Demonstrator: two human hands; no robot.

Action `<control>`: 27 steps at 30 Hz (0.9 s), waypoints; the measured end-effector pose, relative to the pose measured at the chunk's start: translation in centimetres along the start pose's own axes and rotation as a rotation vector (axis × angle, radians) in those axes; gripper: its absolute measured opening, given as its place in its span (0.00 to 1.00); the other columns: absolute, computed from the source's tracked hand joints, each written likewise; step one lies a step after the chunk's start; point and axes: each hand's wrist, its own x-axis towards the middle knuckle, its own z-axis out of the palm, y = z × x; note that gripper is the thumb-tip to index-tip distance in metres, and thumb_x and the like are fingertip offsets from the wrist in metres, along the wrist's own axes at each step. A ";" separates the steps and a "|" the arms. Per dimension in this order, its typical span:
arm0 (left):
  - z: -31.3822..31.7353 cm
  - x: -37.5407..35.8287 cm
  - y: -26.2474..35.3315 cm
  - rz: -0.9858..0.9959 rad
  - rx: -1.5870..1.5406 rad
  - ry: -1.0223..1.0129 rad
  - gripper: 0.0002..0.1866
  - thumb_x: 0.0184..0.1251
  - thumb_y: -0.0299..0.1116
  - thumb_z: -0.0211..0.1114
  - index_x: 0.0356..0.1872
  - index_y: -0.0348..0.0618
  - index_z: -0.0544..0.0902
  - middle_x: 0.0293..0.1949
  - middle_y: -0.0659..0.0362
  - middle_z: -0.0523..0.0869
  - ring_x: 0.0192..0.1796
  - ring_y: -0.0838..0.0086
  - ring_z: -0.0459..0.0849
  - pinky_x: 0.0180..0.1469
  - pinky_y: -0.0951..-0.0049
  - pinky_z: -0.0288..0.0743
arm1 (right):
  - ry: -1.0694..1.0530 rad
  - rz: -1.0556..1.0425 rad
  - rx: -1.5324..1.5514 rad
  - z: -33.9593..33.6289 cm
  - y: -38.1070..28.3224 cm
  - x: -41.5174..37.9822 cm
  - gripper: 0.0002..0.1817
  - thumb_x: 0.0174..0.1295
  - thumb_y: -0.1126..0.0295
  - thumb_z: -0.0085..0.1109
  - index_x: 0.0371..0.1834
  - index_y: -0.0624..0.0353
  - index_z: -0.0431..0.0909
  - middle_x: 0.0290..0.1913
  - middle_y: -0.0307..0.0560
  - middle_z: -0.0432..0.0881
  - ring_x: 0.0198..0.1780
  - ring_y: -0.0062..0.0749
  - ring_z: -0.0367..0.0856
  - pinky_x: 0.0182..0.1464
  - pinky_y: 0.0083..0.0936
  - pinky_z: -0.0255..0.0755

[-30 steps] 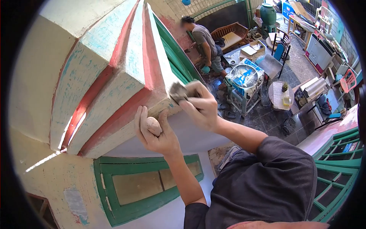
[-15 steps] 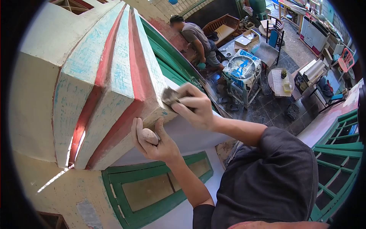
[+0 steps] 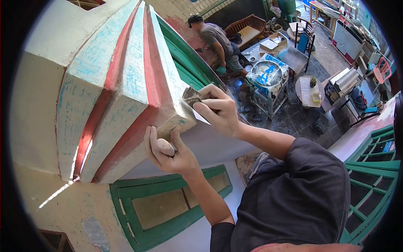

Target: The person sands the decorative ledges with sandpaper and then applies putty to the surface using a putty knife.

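Note:
A worn white, blue and red stepped column top (image 3: 130,96) fills the left of the view. My right hand (image 3: 218,110) pinches a folded dark grey sheet (image 3: 192,96) against the column's right edge, near its corner. Below that corner, my left hand (image 3: 174,155) cups a pale rounded lump (image 3: 165,147) in its palm. The fingertips of my left hand reach up to the underside of the ledge.
A green-framed window (image 3: 168,206) lies below the ledge. Behind, a person in a grey shirt (image 3: 216,40) bends beside a blue-and-white stand (image 3: 267,75). Farther right are a round table (image 3: 299,90), chairs and a green window grille (image 3: 369,185).
My right hand has shifted slightly with the grey sheet, which now looks sharper. My left hand stays almost in place with the lump. The person behind has straightened an arm slightly.

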 end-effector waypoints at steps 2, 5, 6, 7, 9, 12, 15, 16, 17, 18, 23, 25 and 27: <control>0.1 0.2 0.0 0.004 -0.005 0.015 0.25 0.66 0.32 0.79 0.59 0.31 0.82 0.60 0.51 0.83 0.63 0.59 0.83 0.62 0.59 0.82 | 0.023 -0.008 0.013 0.1 -0.4 0.5 0.09 0.69 0.73 0.70 0.39 0.71 0.89 0.43 0.51 0.80 0.39 0.27 0.76 0.39 0.26 0.68; -0.1 0.1 0.0 -0.007 -0.027 0.004 0.25 0.66 0.31 0.79 0.60 0.32 0.82 0.60 0.51 0.83 0.63 0.60 0.83 0.63 0.59 0.82 | 0.009 0.016 0.085 0.1 -1.0 -0.1 0.09 0.69 0.73 0.70 0.38 0.71 0.89 0.42 0.51 0.80 0.38 0.28 0.75 0.39 0.27 0.68; -0.1 0.1 -0.1 -0.003 -0.017 -0.004 0.25 0.66 0.32 0.79 0.60 0.32 0.81 0.61 0.51 0.82 0.63 0.59 0.84 0.63 0.59 0.83 | -0.004 -0.010 0.075 0.2 -0.8 -0.5 0.09 0.69 0.73 0.70 0.42 0.71 0.90 0.42 0.50 0.80 0.38 0.27 0.75 0.38 0.26 0.68; -0.2 0.1 -0.1 0.001 -0.007 -0.012 0.26 0.65 0.33 0.79 0.60 0.33 0.81 0.62 0.51 0.81 0.62 0.59 0.84 0.63 0.59 0.84 | -0.016 -0.037 0.066 0.2 -0.8 -0.9 0.09 0.69 0.74 0.70 0.45 0.71 0.90 0.43 0.48 0.80 0.37 0.25 0.74 0.37 0.25 0.68; -0.4 0.1 -0.2 0.010 0.015 -0.022 0.26 0.65 0.33 0.79 0.60 0.34 0.81 0.62 0.51 0.81 0.62 0.59 0.84 0.63 0.59 0.85 | -0.012 -0.044 0.067 0.4 -0.8 -1.4 0.09 0.69 0.74 0.70 0.46 0.70 0.91 0.43 0.48 0.80 0.37 0.26 0.75 0.37 0.25 0.68; -0.2 0.0 -0.2 -0.001 0.013 -0.025 0.26 0.65 0.33 0.79 0.61 0.34 0.81 0.62 0.51 0.81 0.62 0.59 0.84 0.63 0.59 0.85 | -0.008 -0.035 0.064 0.5 -1.2 -1.6 0.09 0.68 0.74 0.70 0.46 0.69 0.91 0.43 0.49 0.79 0.38 0.26 0.75 0.38 0.25 0.69; -0.3 0.0 -0.3 -0.010 0.010 -0.027 0.26 0.65 0.32 0.79 0.61 0.34 0.81 0.62 0.51 0.81 0.62 0.59 0.84 0.63 0.60 0.85 | -0.009 -0.010 0.078 0.5 -1.2 -1.6 0.09 0.69 0.74 0.70 0.46 0.69 0.91 0.43 0.49 0.79 0.38 0.26 0.75 0.38 0.25 0.69; -0.3 0.0 -0.4 -0.001 0.028 -0.032 0.26 0.65 0.32 0.79 0.61 0.34 0.81 0.62 0.51 0.81 0.62 0.59 0.84 0.63 0.60 0.85 | -0.009 -0.004 0.091 0.5 -1.1 -1.7 0.09 0.69 0.74 0.70 0.46 0.69 0.91 0.43 0.48 0.79 0.38 0.26 0.75 0.38 0.25 0.69; -0.3 0.0 -0.3 -0.004 0.029 -0.033 0.26 0.65 0.32 0.79 0.61 0.34 0.81 0.62 0.51 0.81 0.62 0.59 0.84 0.63 0.60 0.85 | -0.012 -0.002 0.089 0.5 -1.1 -1.7 0.09 0.69 0.74 0.70 0.46 0.69 0.91 0.43 0.48 0.79 0.38 0.26 0.75 0.38 0.25 0.69; -0.3 0.0 -0.3 -0.004 0.027 -0.033 0.26 0.65 0.32 0.79 0.61 0.34 0.81 0.62 0.51 0.81 0.62 0.59 0.84 0.63 0.59 0.85 | -0.018 0.004 0.089 0.5 -1.2 -1.8 0.09 0.69 0.74 0.70 0.46 0.69 0.91 0.43 0.48 0.79 0.38 0.26 0.75 0.38 0.25 0.69; -0.2 -0.1 -0.2 -0.013 -0.001 -0.018 0.26 0.65 0.32 0.78 0.62 0.34 0.81 0.62 0.51 0.81 0.63 0.59 0.84 0.64 0.59 0.85 | 0.003 -0.064 0.080 0.9 -0.8 -1.7 0.09 0.69 0.73 0.70 0.45 0.70 0.91 0.43 0.48 0.79 0.38 0.26 0.74 0.38 0.25 0.68; -0.2 0.0 -0.3 0.001 -0.006 -0.015 0.26 0.66 0.32 0.78 0.62 0.34 0.81 0.62 0.51 0.80 0.63 0.59 0.84 0.64 0.60 0.84 | 0.012 -0.057 0.061 0.9 -0.9 -1.8 0.09 0.69 0.73 0.70 0.45 0.70 0.91 0.42 0.48 0.79 0.38 0.26 0.74 0.38 0.24 0.68; -0.2 0.0 -0.3 0.004 -0.011 -0.013 0.26 0.66 0.32 0.78 0.62 0.34 0.81 0.62 0.51 0.80 0.63 0.59 0.84 0.65 0.60 0.84 | 0.012 -0.062 0.054 0.8 -0.9 -1.8 0.09 0.69 0.73 0.70 0.45 0.70 0.91 0.42 0.48 0.79 0.38 0.26 0.74 0.38 0.24 0.68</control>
